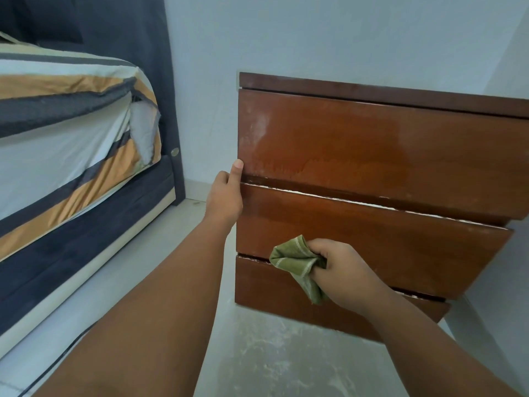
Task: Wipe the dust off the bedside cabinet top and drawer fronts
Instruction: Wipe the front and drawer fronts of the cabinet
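On the reddish-brown wooden three-drawer bedside cabinet, drawer-front wiping seems underway. The left hand clasps its left edge; the right hand clutches a bunched green striped cloth at the middle drawer front, which probably needs sideways strokes next.

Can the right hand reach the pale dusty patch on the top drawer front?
Probably yes: the right hand, gripping the green cloth, is below; nothing lies between it and the pale patch on the top drawer front. The left hand holds only its edge.
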